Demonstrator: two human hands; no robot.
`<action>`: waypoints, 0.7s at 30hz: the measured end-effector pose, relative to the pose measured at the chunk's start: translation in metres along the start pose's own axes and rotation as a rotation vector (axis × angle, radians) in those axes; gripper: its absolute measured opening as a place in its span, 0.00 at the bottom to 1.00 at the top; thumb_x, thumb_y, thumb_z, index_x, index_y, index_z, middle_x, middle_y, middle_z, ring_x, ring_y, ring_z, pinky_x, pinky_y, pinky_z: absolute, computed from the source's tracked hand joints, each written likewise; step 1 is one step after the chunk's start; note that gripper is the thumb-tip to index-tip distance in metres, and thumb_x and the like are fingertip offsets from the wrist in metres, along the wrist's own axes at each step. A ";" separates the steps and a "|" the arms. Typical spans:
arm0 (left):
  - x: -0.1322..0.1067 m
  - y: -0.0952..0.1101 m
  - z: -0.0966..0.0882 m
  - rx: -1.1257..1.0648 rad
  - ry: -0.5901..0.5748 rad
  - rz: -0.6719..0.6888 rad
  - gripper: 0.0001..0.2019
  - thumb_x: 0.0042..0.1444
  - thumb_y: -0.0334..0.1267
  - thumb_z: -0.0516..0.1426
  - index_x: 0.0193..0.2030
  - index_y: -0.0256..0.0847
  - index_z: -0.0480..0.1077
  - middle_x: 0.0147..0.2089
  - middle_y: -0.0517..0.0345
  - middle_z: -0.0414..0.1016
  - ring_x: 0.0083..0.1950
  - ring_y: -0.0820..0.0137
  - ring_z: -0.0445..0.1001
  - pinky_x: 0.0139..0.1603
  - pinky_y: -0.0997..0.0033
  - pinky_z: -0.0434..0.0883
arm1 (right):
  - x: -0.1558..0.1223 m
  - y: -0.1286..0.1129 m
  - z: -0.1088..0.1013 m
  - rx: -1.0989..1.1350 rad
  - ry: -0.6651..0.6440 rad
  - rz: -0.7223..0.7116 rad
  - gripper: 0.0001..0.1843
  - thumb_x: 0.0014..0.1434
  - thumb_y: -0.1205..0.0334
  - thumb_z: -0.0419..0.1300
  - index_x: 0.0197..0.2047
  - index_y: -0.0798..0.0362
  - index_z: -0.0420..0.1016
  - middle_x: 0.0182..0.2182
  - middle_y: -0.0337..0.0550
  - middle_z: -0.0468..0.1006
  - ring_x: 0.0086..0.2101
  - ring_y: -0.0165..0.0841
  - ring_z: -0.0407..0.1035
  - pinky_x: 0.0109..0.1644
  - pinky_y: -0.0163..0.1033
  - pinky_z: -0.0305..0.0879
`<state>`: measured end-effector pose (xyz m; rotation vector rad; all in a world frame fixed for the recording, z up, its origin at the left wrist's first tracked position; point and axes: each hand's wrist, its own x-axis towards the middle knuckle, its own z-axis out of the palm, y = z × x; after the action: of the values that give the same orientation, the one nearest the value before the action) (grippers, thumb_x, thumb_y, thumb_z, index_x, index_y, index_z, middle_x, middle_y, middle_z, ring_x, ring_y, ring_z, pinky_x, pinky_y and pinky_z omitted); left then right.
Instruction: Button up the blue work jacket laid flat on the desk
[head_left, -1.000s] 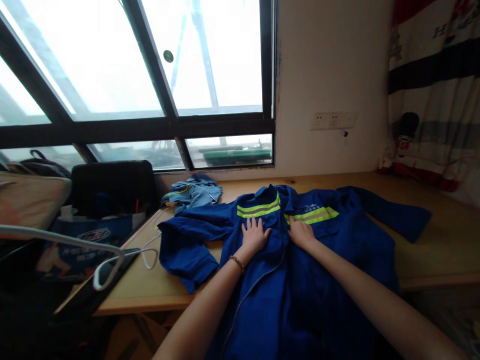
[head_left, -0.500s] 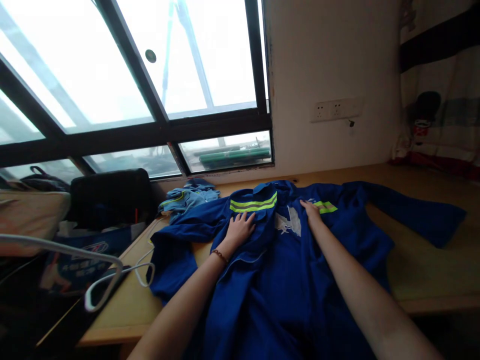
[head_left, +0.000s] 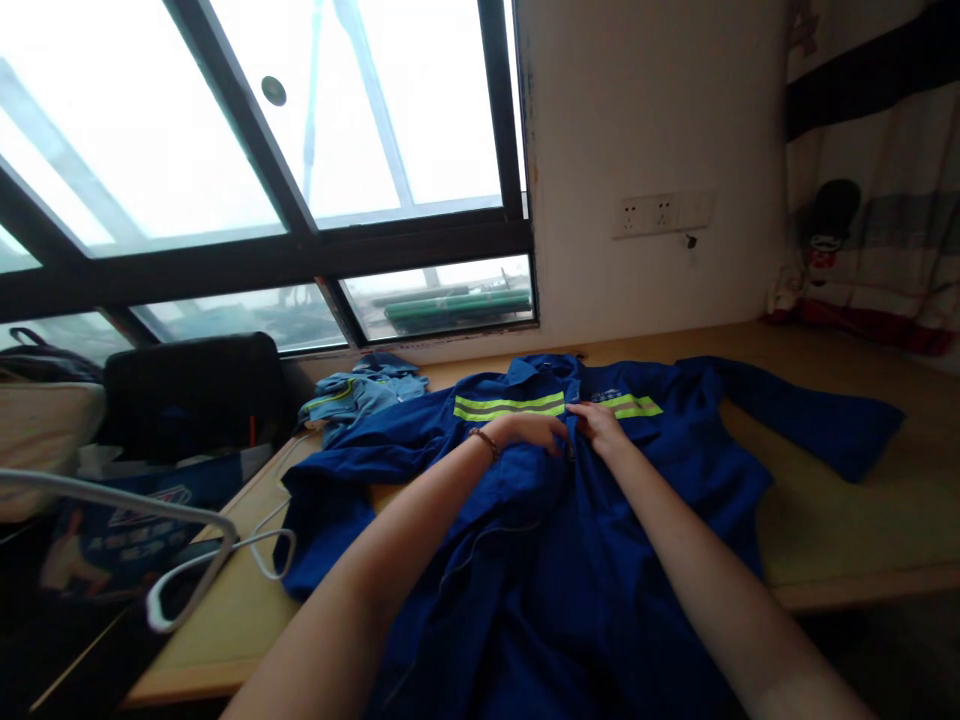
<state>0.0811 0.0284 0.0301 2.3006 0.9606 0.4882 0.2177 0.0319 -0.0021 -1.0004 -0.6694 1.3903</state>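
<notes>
A dark blue work jacket (head_left: 510, 490) with yellow-and-grey reflective strips across the chest lies spread on the table, its sleeves reaching out to both sides. The two front edges meet near the chest, and the collar points to the window wall. My left hand (head_left: 534, 432) is on the left front panel, just below the strip, with its fingers curled at the front edge. Beside it, my right hand (head_left: 600, 425) pinches the edge of the right front panel at strip height. A zipper line shows lower on the left panel.
Light blue folded clothes (head_left: 367, 392) lie behind the left sleeve. A white cable or tube (head_left: 217, 520) loops over the left side of the wooden table (head_left: 840, 540). Black bags (head_left: 195, 400) stand at the left, under the window. Wall sockets (head_left: 664, 213) and a curtain (head_left: 885, 230) are at the right.
My left hand has moved right, from lying flat on the left panel to the front edge. The right hand has moved left with its panel edge, and the gap showing the grey lining has closed.
</notes>
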 end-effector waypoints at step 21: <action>-0.005 -0.040 0.027 -0.392 0.490 -0.217 0.10 0.48 0.43 0.56 0.29 0.36 0.65 0.27 0.56 0.73 0.26 0.71 0.71 0.29 0.72 0.66 | -0.009 -0.003 0.002 -0.007 -0.254 0.131 0.08 0.48 0.65 0.57 0.33 0.57 0.74 0.23 0.42 0.76 0.23 0.32 0.70 0.28 0.36 0.67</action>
<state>0.0716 0.0367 -0.0169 1.7320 1.1996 1.0718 0.2163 0.0234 0.0029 -0.8931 -0.8074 1.6483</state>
